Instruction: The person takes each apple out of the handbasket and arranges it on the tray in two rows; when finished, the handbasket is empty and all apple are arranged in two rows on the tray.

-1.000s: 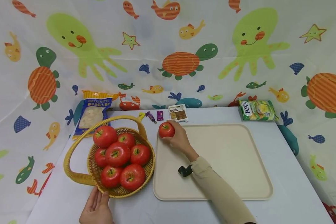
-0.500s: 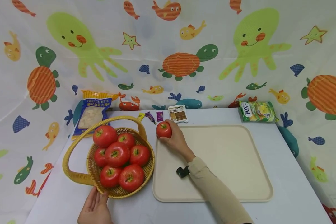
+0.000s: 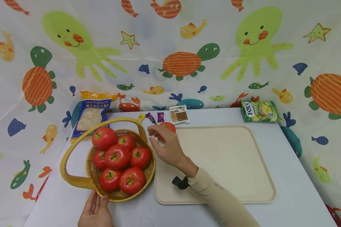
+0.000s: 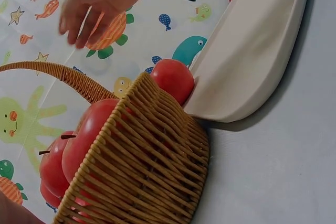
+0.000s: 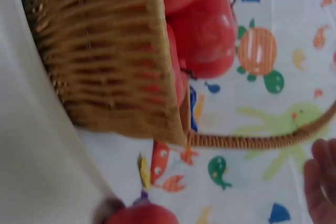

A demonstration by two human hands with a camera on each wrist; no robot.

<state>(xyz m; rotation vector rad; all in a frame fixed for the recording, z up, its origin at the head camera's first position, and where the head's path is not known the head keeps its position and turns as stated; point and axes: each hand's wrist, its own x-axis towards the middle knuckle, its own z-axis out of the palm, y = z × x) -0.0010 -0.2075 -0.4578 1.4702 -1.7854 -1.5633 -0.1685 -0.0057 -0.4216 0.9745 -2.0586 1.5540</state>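
In the head view a yellow wicker basket (image 3: pixel 152 171) with a tall arched handle is filled with several red apples (image 3: pixel 117 156). My left hand (image 3: pixel 96 212) holds its near rim, fingers at the outer side and thumb by the edge. My right hand (image 3: pixel 169 146) hovers between basket and tray with its fingers loosely bent and nothing in them. Behind it, partly hidden, one apple (image 3: pixel 168 126) sits at the far left corner of the beige tray (image 3: pixel 224 164). The left wrist view shows that apple (image 4: pixel 173 81) just beyond the basket, below my raised right hand (image 4: pixel 100 6).
Back left leans a pasta bag (image 3: pixel 91 115). Small wrapped sweets (image 3: pixel 160 117) and a white-and-brown packet (image 3: pixel 179 114) lie behind the tray. A green FOX'S bag (image 3: pixel 260 111) stands back right. A printed sea-animal cloth (image 3: pixel 184 66) hangs behind the table.
My right hand has let go of the apple at the tray's far left corner and moved toward me, toward the basket. The left hand has stayed at the basket rim.
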